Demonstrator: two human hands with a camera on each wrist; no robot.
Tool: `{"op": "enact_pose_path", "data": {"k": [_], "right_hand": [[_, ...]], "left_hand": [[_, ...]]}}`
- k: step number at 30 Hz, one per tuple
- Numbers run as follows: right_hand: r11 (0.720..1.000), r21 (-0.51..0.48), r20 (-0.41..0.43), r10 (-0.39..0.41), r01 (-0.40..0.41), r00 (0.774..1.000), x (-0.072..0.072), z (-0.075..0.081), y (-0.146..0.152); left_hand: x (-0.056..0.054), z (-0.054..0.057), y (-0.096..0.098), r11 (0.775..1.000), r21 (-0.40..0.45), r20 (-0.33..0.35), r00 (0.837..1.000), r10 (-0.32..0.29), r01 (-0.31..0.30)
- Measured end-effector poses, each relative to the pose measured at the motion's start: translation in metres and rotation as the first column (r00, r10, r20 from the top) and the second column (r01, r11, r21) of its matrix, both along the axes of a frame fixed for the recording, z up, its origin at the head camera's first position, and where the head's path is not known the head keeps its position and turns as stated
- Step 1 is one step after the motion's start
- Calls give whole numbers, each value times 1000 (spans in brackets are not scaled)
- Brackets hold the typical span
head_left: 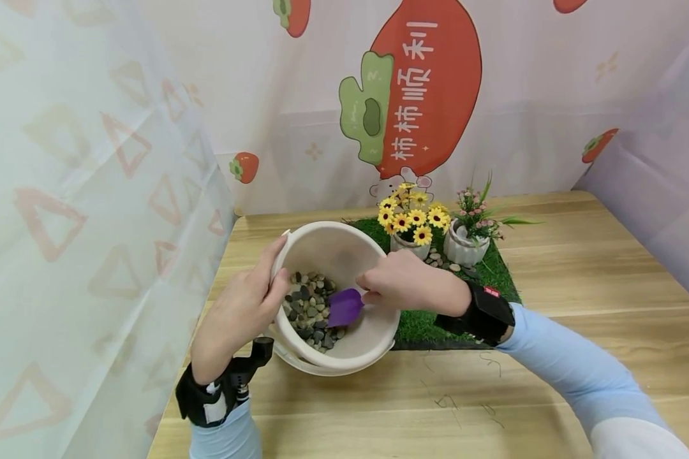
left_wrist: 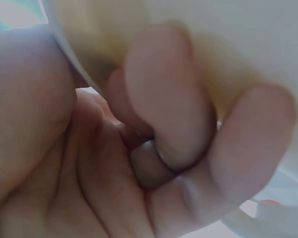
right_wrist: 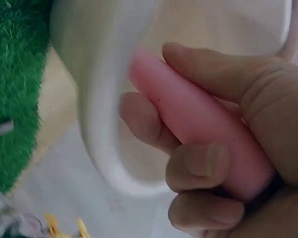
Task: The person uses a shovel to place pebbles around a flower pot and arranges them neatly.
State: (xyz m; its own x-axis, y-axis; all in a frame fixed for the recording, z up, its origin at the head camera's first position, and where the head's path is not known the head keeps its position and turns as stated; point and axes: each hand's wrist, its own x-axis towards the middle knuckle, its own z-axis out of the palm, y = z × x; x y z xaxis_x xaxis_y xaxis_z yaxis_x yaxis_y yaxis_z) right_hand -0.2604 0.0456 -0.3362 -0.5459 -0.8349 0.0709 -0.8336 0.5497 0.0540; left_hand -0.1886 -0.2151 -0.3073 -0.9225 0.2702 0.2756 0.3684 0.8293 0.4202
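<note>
A white bucket (head_left: 327, 250) stands tilted on the wooden table, with many grey and tan pebbles (head_left: 307, 309) inside. My left hand (head_left: 238, 312) grips its left rim, thumb over the edge and fingers curled against the outer wall (left_wrist: 248, 39). Inside the bucket, a small shovel has its purple blade (head_left: 344, 307) at the right edge of the pebbles. The right hand (head_left: 404, 280) reaches over the far right rim and grips the shovel's pink handle (right_wrist: 188, 111), fingers wrapped round it. Most of that handle is hidden in the head view.
Green artificial turf (head_left: 422, 328) lies right of and behind the bucket. On it stand a pot of yellow flowers (head_left: 416, 217) and a pot of pink flowers (head_left: 465, 245), with loose pebbles (head_left: 436, 258) between them. Printed cloth walls (head_left: 298, 127) border the table (head_left: 551, 382).
</note>
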Motion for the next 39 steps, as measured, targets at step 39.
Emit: {"op": "enact_pose_path", "data": {"k": [39], "right_hand": [[918, -394, 105, 99, -50, 990, -2, -57, -35]], "left_hand": [[3, 2, -7, 999, -38, -17, 1000, -7, 7]]}}
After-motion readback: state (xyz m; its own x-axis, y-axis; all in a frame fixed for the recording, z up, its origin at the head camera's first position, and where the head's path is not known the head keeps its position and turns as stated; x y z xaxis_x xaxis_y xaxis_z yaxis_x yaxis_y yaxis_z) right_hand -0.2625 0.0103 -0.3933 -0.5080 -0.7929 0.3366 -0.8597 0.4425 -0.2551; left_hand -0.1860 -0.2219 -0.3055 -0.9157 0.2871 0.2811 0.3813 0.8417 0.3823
